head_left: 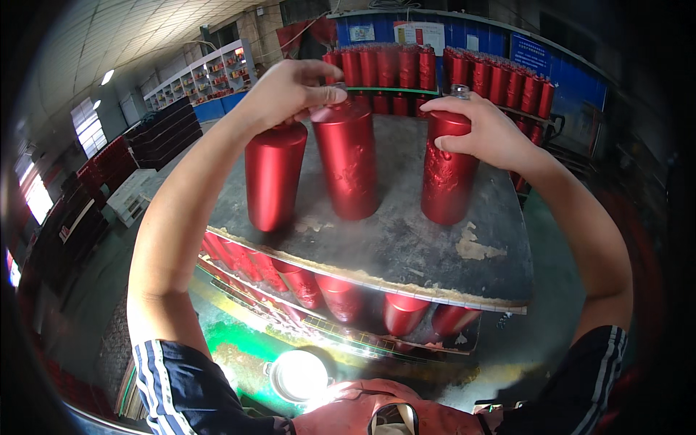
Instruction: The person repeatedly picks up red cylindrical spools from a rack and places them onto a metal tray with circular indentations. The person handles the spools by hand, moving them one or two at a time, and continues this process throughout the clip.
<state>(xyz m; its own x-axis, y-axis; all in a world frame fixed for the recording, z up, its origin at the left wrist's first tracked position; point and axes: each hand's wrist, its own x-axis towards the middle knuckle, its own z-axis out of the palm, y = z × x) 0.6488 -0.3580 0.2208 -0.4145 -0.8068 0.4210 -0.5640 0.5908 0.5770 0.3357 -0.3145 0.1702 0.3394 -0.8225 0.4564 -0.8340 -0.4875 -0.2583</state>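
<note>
Three glossy red bottles are upright at the dark, worn board (406, 254) of a rack in front of me. My left hand (286, 94) is closed about the necks of the left bottle (274, 177) and the middle bottle (348, 170), its thumb at the middle one's neck. The left bottle looks smooth on the side I see; the middle one bears a raised pattern. Around the shoulder of the right bottle (442, 174), also embossed, my right hand (489, 130) is wrapped, below its clear glass neck. Whether all the bases touch the board I cannot tell.
Below the board, a lower shelf holds several more red bottles (341, 293). Rows of red bottles (388, 69) stand farther back before a blue partition (569, 83). On the floor near me is a round metal pot (299, 375). Dark stacked crates (163, 134) are at the left.
</note>
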